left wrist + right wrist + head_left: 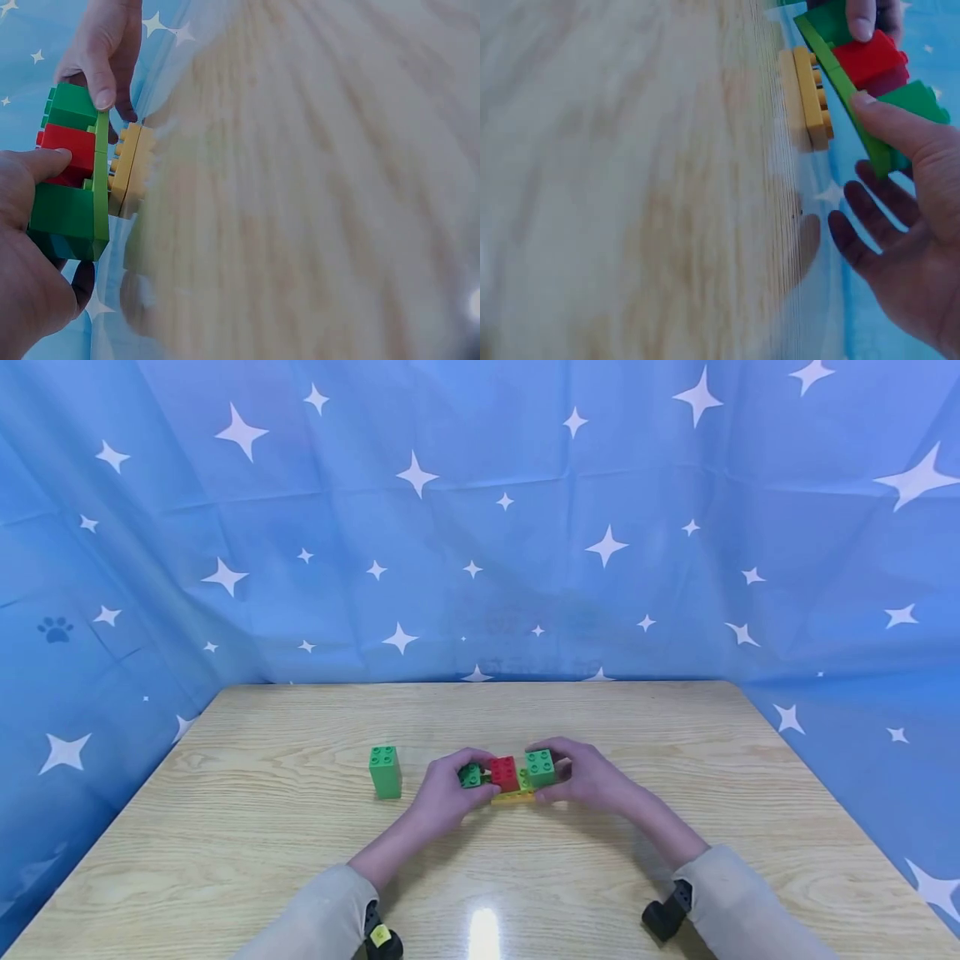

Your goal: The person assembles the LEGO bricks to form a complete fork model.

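Observation:
Between the two hands is a joined row of toy building bricks: a light green base strip [101, 161] bearing a red brick [503, 773], a green brick [540, 767] and a darker green brick [61, 214]. My left hand [446, 789] grips the darker green end, its thumb on the red brick. At the other end my right hand [588, 777] pinches the strip, thumb along its side. In both wrist views a gap shows between the strip and a yellow brick [812, 101] lying studs-up on the table beneath it.
A tall green block [386, 777] stands on the wooden table [300, 835] to the left of the left hand. Behind the table hangs a blue curtain [480, 527] with white stars. Each wrist wears a black camera.

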{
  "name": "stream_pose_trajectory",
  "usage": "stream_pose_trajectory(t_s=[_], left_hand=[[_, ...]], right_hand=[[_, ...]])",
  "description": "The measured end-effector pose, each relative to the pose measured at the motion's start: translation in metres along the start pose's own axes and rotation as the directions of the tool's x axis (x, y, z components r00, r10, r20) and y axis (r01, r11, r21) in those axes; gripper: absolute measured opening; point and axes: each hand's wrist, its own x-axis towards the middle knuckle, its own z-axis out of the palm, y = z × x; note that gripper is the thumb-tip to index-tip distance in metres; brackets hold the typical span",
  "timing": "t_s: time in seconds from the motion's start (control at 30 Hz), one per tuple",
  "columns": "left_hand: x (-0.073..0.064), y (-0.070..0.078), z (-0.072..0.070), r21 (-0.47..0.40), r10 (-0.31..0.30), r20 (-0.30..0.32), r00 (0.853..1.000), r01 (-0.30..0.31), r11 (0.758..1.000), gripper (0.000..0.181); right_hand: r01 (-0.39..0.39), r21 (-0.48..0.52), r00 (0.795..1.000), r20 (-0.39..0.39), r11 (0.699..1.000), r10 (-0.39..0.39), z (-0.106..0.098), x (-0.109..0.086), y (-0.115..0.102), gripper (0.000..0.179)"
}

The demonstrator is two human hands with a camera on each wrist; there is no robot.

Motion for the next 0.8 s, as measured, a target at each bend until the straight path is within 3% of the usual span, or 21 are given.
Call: stream_pose_trajectory(t_s=[0.43, 0.8], left_hand=[[0.006, 0.003, 0.006, 0.022, 0.028, 0.012, 1.0, -0.028, 0.999, 0.031], [0.009, 0.005, 0.005, 0.019, 0.021, 0.04, 0.999, -0.022, 1.0, 0.031]], right_hand=[[0.071, -0.033, 0.993, -0.097, 0.997, -0.074, 0.009, 0.003, -0.008, 0.044], [0.091, -0.056, 0.988, -0.121, 0.994, -0.098, 0.013, 0.003, -0.009, 0.036]])
